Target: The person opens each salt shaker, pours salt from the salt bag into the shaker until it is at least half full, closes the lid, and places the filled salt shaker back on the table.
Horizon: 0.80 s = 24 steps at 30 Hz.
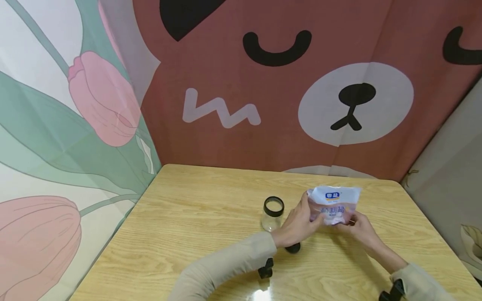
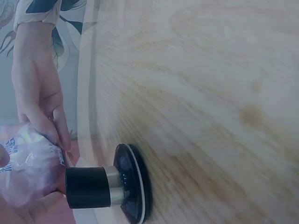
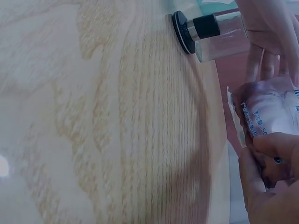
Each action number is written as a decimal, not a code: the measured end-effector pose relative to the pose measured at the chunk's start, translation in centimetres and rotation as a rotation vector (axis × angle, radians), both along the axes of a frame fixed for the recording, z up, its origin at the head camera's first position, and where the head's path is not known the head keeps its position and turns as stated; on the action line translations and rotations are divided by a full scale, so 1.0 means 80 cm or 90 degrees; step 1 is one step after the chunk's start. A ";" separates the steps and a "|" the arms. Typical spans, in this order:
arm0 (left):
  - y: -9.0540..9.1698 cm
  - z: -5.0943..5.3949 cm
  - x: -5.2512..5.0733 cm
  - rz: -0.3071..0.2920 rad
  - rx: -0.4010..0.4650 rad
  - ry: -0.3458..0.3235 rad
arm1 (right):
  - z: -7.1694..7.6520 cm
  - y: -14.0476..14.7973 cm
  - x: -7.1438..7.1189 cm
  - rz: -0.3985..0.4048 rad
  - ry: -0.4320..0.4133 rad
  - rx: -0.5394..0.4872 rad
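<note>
A pink and white plastic bag of salt [image 1: 333,200] is held up above the table, its printed front toward the head camera. My left hand [image 1: 299,223] grips its left side, thumb across the front. At the lower right corner, my right hand [image 1: 361,232] pinches the bag between thumb and fingers, which the right wrist view shows closely. Left of my left hand stands a clear glass jar [image 1: 272,222] with a black rim, its mouth uncovered. A black lid-like disc [image 2: 135,184] with a metal neck and black knob rests on the table, partly hidden by my left hand in the head view.
The wood-patterned table [image 1: 196,217] spreads beneath both hands. Behind it hangs a cloth [image 1: 226,146] with a brown bear face, and a tulip-print cloth [image 1: 105,104] hangs at the left.
</note>
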<state>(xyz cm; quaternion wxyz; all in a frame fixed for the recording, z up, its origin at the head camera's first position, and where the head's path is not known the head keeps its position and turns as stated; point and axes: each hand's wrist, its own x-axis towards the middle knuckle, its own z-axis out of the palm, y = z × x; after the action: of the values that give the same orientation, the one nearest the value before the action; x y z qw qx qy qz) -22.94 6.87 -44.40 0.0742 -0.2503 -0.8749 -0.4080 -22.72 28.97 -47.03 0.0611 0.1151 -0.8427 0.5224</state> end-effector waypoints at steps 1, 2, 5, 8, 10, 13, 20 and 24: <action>0.000 0.000 0.000 -0.001 0.005 0.000 | 0.000 -0.001 0.000 -0.003 0.001 -0.008; 0.000 0.001 0.000 0.002 0.005 0.002 | 0.000 -0.001 0.000 -0.004 0.003 -0.015; -0.001 0.002 -0.001 0.012 0.001 0.008 | 0.002 -0.003 0.000 -0.006 0.002 -0.038; 0.000 0.002 -0.001 0.027 -0.006 0.016 | 0.003 -0.004 0.000 -0.003 -0.012 -0.085; 0.001 0.002 -0.002 0.036 -0.002 0.023 | 0.004 -0.004 0.000 -0.005 -0.021 -0.128; 0.003 0.003 -0.003 0.047 0.015 0.032 | 0.006 -0.004 -0.001 0.007 -0.051 -0.257; 0.005 0.005 -0.006 0.023 0.077 0.031 | 0.013 -0.004 -0.004 0.031 -0.131 -0.439; 0.006 0.006 -0.006 0.022 0.092 0.033 | 0.013 -0.004 -0.004 0.064 -0.143 -0.460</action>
<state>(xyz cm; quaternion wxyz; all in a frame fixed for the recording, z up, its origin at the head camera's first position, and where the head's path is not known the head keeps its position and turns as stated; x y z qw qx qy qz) -23.44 7.32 -43.93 0.1216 -0.2400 -0.8451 -0.4620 -23.07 28.64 -46.03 -0.0208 0.0691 -0.5987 0.7977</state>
